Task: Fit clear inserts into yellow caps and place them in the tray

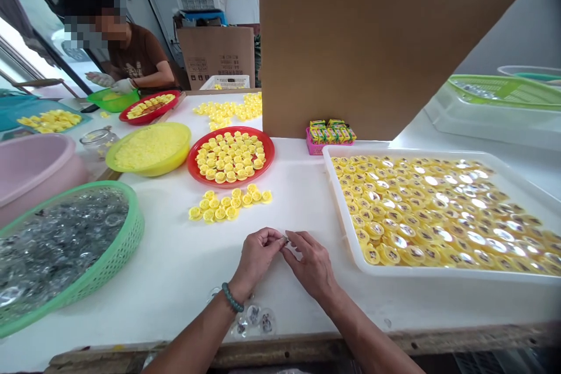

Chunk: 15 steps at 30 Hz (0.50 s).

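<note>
My left hand (259, 256) and my right hand (312, 264) meet over the white table (184, 280), fingertips almost touching. Both are closed in a pinch around something small and greyish, too hidden to name. Below my left wrist lie several clear round discs (253, 315) with dark prints. Beyond my hands, a loose group of small yellow cups (225, 204) sits on the table. Behind these stands a red plate (193, 165) bearing many more yellow cups.
At right, a white tray (346, 228) holds rows of yellow pieces with shiny lids. A green basket (118, 251) of clear discs stands left, near a yellow bowl (175, 160). A pink basket (318, 149) sits before a cardboard panel (333, 41). A gloved co-worker (142, 55) sits back left.
</note>
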{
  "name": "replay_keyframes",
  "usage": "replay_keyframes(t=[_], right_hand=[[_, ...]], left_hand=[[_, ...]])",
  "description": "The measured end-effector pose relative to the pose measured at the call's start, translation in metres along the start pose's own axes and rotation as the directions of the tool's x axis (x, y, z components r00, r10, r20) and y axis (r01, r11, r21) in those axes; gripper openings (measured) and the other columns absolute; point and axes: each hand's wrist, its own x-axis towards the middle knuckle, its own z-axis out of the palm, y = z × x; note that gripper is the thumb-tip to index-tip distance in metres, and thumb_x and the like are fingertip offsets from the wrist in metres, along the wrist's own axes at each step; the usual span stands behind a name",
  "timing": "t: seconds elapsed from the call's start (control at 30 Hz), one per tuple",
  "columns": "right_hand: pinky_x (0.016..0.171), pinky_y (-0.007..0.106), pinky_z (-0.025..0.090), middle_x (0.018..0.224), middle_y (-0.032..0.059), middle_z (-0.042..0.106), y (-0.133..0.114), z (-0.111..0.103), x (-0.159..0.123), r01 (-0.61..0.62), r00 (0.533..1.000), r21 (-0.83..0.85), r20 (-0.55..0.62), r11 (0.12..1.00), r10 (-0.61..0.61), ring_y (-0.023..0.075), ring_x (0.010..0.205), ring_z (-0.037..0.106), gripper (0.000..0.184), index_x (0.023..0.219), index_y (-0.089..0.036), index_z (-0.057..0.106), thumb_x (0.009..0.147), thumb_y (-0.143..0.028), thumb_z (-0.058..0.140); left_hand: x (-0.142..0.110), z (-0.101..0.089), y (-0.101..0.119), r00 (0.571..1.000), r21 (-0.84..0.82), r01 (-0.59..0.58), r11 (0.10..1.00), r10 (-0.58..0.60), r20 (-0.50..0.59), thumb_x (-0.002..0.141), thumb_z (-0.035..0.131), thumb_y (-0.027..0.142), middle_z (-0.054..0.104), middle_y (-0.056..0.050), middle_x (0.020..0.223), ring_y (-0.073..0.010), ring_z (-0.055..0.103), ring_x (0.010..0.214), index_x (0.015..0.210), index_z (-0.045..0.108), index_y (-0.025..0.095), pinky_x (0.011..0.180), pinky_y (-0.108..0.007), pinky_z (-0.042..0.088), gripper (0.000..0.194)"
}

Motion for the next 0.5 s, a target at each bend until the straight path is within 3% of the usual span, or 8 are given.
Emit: replay_keyframes(t=[0.07, 0.13, 0.2, 0.27, 0.37, 0.5], right_hand=[[0.054, 0.022, 0.049, 0.091, 0.0042, 0.063, 0.002, -0.001, 0.000, -0.023, 1.000, 0.034, -0.002, 0.999, 0.023, 0.0129, 0.068, 0.059, 0.024, 0.106, -0.021, 0.059, 0.082, -0.025, 0.058], [0.057, 0.023, 0.051, 0.091, 0.0040, 0.063, 0.003, -0.001, 0.001, -0.040, 0.999, 0.048, -0.018, 0.998, 0.041, 0.0126, 0.068, 0.059, 0.024, 0.106, -0.022, 0.059, 0.082, -0.026, 0.058], [0.061, 0.024, 0.052, 0.092, 0.0042, 0.062, 0.003, -0.002, 0.002, -0.049, 0.998, 0.048, -0.029, 0.998, 0.051, 0.0131, 0.071, 0.059, 0.024, 0.106, -0.022, 0.060, 0.082, -0.027, 0.058], [0.062, 0.025, 0.053, 0.093, 0.0048, 0.062, 0.003, -0.002, 0.002, -0.050, 0.998, 0.045, -0.027, 0.998, 0.051, 0.0141, 0.074, 0.060, 0.024, 0.106, -0.022, 0.060, 0.083, -0.028, 0.057], [0.059, 0.024, 0.053, 0.094, 0.0056, 0.062, 0.001, -0.002, 0.003, -0.032, 0.999, 0.033, -0.016, 0.999, 0.033, 0.0162, 0.080, 0.061, 0.025, 0.107, -0.022, 0.059, 0.083, -0.029, 0.056], [0.058, 0.024, 0.053, 0.095, 0.0065, 0.063, -0.001, -0.002, 0.002, -0.001, 1.000, 0.024, 0.005, 1.000, 0.001, 0.0174, 0.084, 0.061, 0.025, 0.107, -0.020, 0.059, 0.083, -0.029, 0.056]], left_hand=[[0.003, -0.008, 0.006, 0.997, 0.191, -0.072, 0.979, 0.066, 0.038, 0.080, 0.058, 0.028, 0.066, -0.003, 0.075, -0.0178, 0.060, 0.070, 0.079, 0.065, 0.018, 0.068, -0.029, 0.047, 0.012], [0.007, -0.024, 0.012, 0.974, 0.457, -0.206, 0.865, 0.227, 0.010, 0.082, 0.056, 0.027, 0.066, -0.003, 0.080, -0.0190, 0.059, 0.075, 0.082, 0.066, 0.020, 0.072, -0.031, 0.046, 0.012], [0.013, -0.047, 0.017, 0.899, 0.714, -0.284, 0.640, 0.436, -0.034, 0.083, 0.056, 0.025, 0.064, -0.005, 0.088, -0.0216, 0.056, 0.085, 0.086, 0.065, 0.019, 0.079, -0.034, 0.044, 0.012], [0.021, -0.072, 0.018, 0.825, 0.881, -0.252, 0.400, 0.565, -0.020, 0.083, 0.055, 0.022, 0.060, -0.009, 0.093, -0.0247, 0.052, 0.092, 0.089, 0.064, 0.016, 0.084, -0.038, 0.042, 0.012], [0.031, -0.101, 0.018, 0.834, 0.974, -0.171, 0.147, 0.548, 0.064, 0.081, 0.058, 0.024, 0.057, -0.011, 0.094, -0.0276, 0.048, 0.092, 0.090, 0.064, 0.015, 0.083, -0.041, 0.042, 0.014], [0.038, -0.110, 0.015, 0.872, 0.989, -0.149, 0.027, 0.474, 0.118, 0.079, 0.062, 0.026, 0.057, -0.010, 0.088, -0.0286, 0.047, 0.089, 0.086, 0.063, 0.015, 0.080, -0.042, 0.042, 0.014]])
